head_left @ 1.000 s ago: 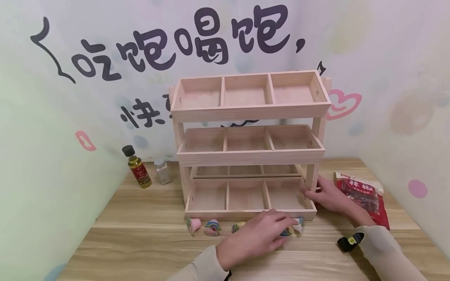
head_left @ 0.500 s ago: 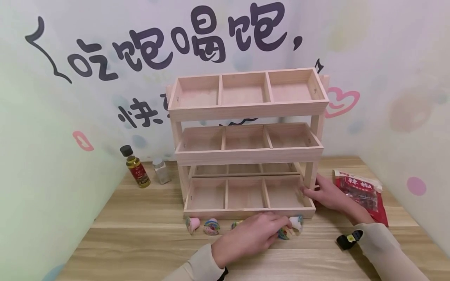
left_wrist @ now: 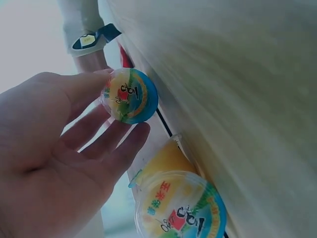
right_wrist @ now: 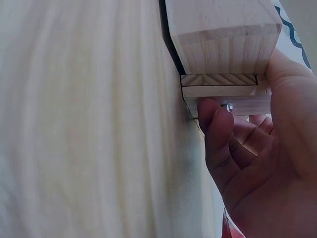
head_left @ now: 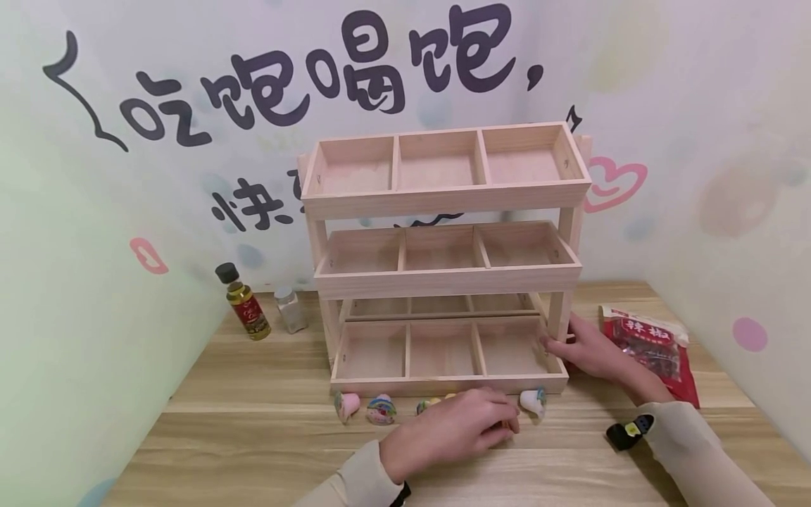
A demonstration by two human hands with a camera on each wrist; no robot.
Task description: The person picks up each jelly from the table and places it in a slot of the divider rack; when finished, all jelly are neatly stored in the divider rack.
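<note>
Wooden rack (head_left: 448,284), centre of frame: right hand (head_left: 591,349) grips its lower right side, apparently to steady it. Left hand (head_left: 465,426), lower centre: pinches one small cup (left_wrist: 130,95).

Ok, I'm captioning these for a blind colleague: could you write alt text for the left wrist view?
A person's left hand pinches a small round plastic cup, printed yellow and blue. Two similar cups show lower in the picture, with a blurred wood-grain tabletop along the right and a pale sleeve beyond the hand.
</note>
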